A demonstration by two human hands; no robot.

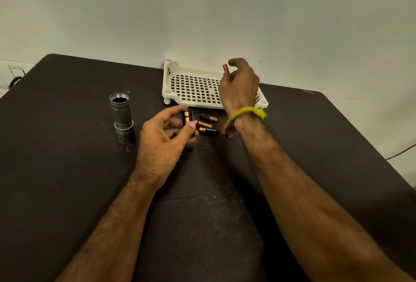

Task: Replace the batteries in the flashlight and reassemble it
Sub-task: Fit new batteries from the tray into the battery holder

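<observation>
Dark table (pixel 67 191) against plain pale wall (pixel 202 11); flashlight body (pixel 121 117) upright at left, three loose batteries (pixel 206 124) mid-table. Left hand (pixel 162 139) pinches battery holder (pixel 188 119); right hand (pixel 239 88) grips a battery (pixel 225 70) over white tray (pixel 191 88).

Two bare forearms reach in from the bottom edge of the view, with no sleeves visible anywhere along them and fine dark hair showing along both. The left hand (pixel 161 140) wears nothing: no ring, watch or band can be seen on it or on its wrist. The right hand (pixel 239 85) is likewise free of rings as far as the view shows. Around the right wrist sits a thick, fuzzy yellow thread wristband (pixel 246 113), knotted at the outer side, and just below it hangs what looks like a thinner red and yellow cord (pixel 226 129), though blur hides its detail.
</observation>
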